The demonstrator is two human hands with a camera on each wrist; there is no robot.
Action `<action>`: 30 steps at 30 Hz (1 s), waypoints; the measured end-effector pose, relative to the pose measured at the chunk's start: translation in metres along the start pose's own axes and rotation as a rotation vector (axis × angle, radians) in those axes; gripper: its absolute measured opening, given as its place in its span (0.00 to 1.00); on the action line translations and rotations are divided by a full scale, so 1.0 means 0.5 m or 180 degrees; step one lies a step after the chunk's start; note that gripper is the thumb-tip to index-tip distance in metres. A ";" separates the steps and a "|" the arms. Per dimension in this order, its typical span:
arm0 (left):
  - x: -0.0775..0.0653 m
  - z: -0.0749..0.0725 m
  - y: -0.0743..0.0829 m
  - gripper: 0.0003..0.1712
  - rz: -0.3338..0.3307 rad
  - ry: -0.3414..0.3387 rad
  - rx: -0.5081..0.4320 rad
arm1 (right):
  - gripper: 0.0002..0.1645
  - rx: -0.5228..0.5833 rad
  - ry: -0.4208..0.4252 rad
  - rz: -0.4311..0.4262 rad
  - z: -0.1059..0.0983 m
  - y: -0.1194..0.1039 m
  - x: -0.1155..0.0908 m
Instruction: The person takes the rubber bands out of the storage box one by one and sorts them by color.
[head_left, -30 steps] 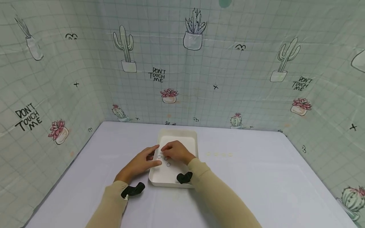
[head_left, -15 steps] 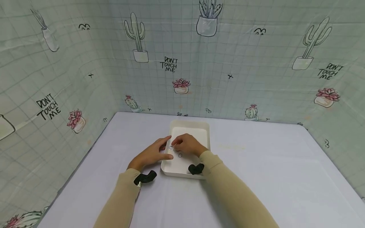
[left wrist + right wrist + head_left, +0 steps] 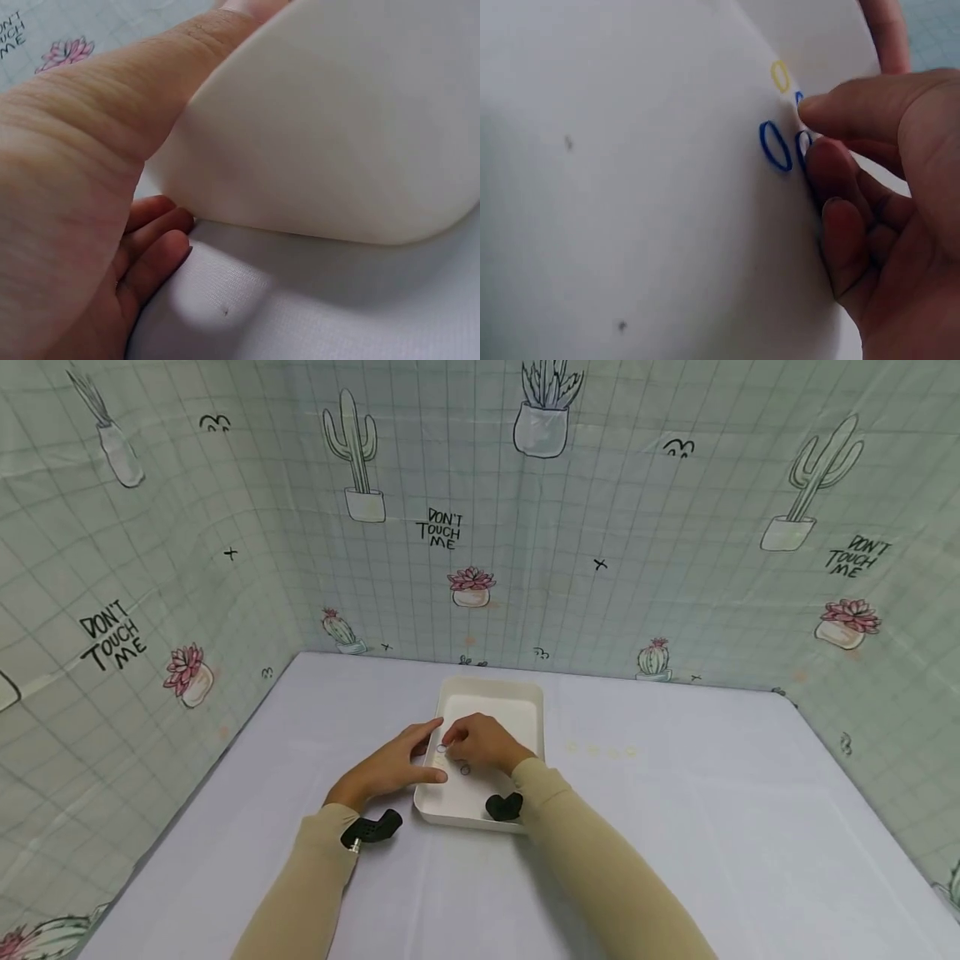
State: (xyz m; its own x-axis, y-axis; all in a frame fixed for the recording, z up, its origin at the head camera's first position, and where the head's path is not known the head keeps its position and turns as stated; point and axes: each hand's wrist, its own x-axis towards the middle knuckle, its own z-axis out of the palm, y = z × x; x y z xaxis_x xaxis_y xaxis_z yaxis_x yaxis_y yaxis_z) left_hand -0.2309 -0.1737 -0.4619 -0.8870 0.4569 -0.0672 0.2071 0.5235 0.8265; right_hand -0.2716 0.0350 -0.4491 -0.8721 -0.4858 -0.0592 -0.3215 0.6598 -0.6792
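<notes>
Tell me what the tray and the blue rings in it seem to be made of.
White tray: probably plastic, smooth and low-sheen, judging by its rounded, molded-looking corners. Blue rings: perhaps rubber or plastic, thin and evenly colored; blur hides their finish.

Smooth plastic-looking tray (image 3: 491,702); matt blue rings (image 3: 766,145) near its left edge; finely grained table (image 3: 225,281); creased cloth backdrop (image 3: 555,510) along table's far edge

In a white tray (image 3: 660,225), the right hand (image 3: 904,236) reaches to blue rings (image 3: 764,142) near a yellow ring (image 3: 773,76).
</notes>
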 end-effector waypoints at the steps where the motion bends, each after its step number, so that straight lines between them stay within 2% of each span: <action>1: 0.002 -0.001 0.002 0.56 0.0013 0.0006 0.0001 | 0.07 -0.0028 0.0005 0.0008 -0.002 -0.001 0.001; 7: 0.007 -0.006 0.009 0.56 0.0044 -0.0034 -0.0038 | 0.07 -0.0152 -0.0062 -0.0026 -0.011 -0.003 0.007; 13: 0.013 -0.003 0.013 0.56 0.0076 -0.0005 -0.0068 | 0.06 -0.0138 -0.0012 -0.0025 -0.015 -0.005 0.002; 19: 0.002 0.010 0.003 0.56 -0.0048 -0.0049 -0.0088 | 0.05 -0.0356 -0.0062 -0.0048 0.001 -0.007 -0.006; 27: -0.002 0.009 0.005 0.56 0.0060 -0.0007 -0.0101 | 0.01 -0.0401 -0.0003 -0.0096 0.002 -0.011 -0.010; 30: -0.004 0.006 0.005 0.56 0.0048 -0.0027 -0.0123 | 0.02 -0.0406 -0.0014 -0.0092 0.003 -0.011 -0.008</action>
State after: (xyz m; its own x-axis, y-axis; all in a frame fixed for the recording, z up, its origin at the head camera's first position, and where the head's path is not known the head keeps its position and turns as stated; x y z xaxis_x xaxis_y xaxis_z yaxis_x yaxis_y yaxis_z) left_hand -0.2273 -0.1711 -0.4615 -0.8803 0.4707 -0.0593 0.2041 0.4885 0.8484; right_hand -0.2657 0.0323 -0.4463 -0.8602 -0.5079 -0.0444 -0.3910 0.7130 -0.5821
